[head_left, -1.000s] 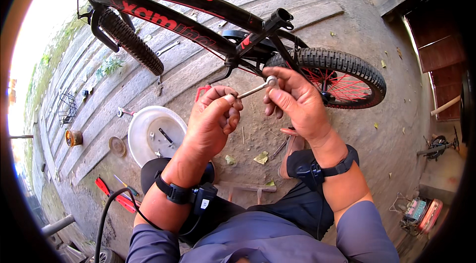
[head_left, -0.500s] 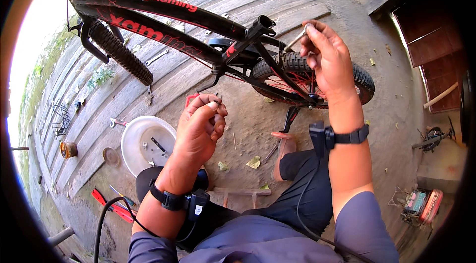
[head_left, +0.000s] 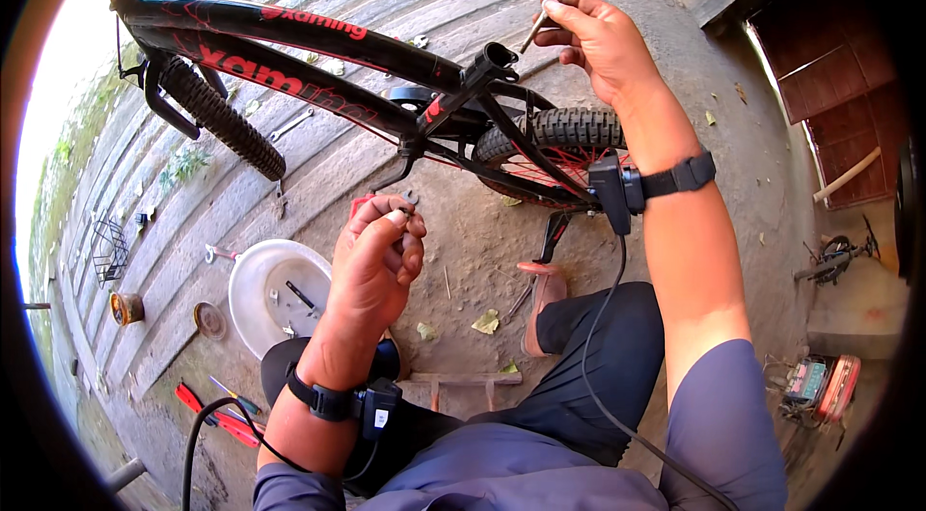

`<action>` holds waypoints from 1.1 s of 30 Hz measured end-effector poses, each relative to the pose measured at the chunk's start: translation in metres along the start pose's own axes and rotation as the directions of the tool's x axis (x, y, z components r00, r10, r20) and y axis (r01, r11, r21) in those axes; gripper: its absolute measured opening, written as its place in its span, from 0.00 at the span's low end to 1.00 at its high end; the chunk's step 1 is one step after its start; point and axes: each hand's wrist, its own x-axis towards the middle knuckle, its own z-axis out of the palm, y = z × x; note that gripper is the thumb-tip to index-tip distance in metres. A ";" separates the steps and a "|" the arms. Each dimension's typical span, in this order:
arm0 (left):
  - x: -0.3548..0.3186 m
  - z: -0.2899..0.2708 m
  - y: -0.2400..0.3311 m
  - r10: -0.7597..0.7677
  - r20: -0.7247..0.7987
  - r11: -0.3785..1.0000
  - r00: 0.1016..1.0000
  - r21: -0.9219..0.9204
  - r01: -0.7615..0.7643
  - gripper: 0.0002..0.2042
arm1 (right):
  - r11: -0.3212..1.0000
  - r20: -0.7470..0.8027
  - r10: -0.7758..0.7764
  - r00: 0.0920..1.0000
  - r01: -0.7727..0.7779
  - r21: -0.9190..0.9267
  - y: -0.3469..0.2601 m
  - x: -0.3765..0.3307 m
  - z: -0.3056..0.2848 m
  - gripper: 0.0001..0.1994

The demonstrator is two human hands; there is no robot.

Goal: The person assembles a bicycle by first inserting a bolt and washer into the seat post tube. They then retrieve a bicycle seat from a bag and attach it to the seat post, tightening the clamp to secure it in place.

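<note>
A black and red bicycle frame [head_left: 309,92] stands across the view in front of me. My right hand [head_left: 603,43] is raised beyond the upright seat tube [head_left: 490,63]. Between thumb and fingers it pinches a thin metal bolt [head_left: 532,33], pointing down toward the tube's open top but apart from it. Closer to me, my left hand [head_left: 376,255] is closed, fingers curled, below the cranks. A grey, jaw-like metal tip [head_left: 410,196] and a bit of red show at its fingers, apparently one red-handled tool; most of it is hidden by the hand.
A white basin [head_left: 253,304] with small dark parts stands at my left, near a rusty tin [head_left: 126,309] and red-handled tools [head_left: 227,422]. A wrench [head_left: 291,123] lies on the slabs behind the frame. The rear wheel [head_left: 579,128] is beneath my right forearm.
My right hand has moved left and farther away, bringing the bolt from over the rear tyre to beside the seat tube's top. My left hand has shifted slightly left and nearer.
</note>
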 end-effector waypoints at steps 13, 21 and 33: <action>-0.001 0.000 0.004 0.003 -0.007 0.999 1.000 -0.043 -0.004 0.06 | 0.994 0.121 0.109 0.987 -0.106 -0.033 0.005 0.021 0.003 0.10; 0.000 -0.001 0.003 0.004 -0.019 0.999 1.000 -0.044 -0.005 0.06 | 0.976 0.196 0.214 0.957 -0.218 -0.006 0.013 0.022 -0.001 0.09; 0.000 0.001 0.002 0.013 -0.011 1.000 1.000 -0.028 -0.013 0.06 | 0.971 0.317 0.219 0.923 -0.174 -0.164 0.002 0.025 0.001 0.10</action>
